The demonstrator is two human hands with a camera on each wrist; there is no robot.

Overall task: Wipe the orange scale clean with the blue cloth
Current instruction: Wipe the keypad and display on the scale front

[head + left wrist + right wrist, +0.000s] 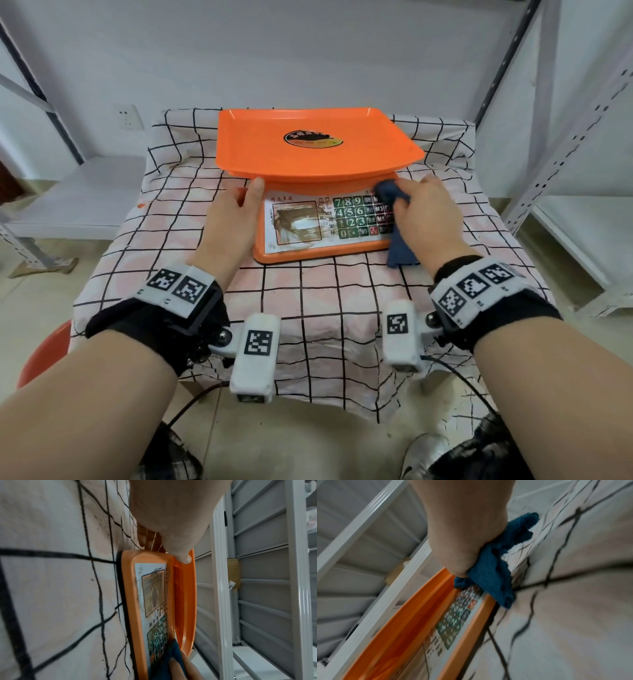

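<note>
Scale (pixel 318 192) on table (pixel 308 308) centre; L hand (pixel 233 219) at its left, cloth (pixel 399 236) at right.

Keypad's (pixel 363 216) right keys under cloth (pixel 399 236)

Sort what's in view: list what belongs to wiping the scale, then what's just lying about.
Part of the job:
scale, its display smeared brown
cloth, gripped by the right hand at the keypad
left hand, holding the scale's left side

Just there:
checked tablecloth
metal shelving
wall socket
red stool
</note>
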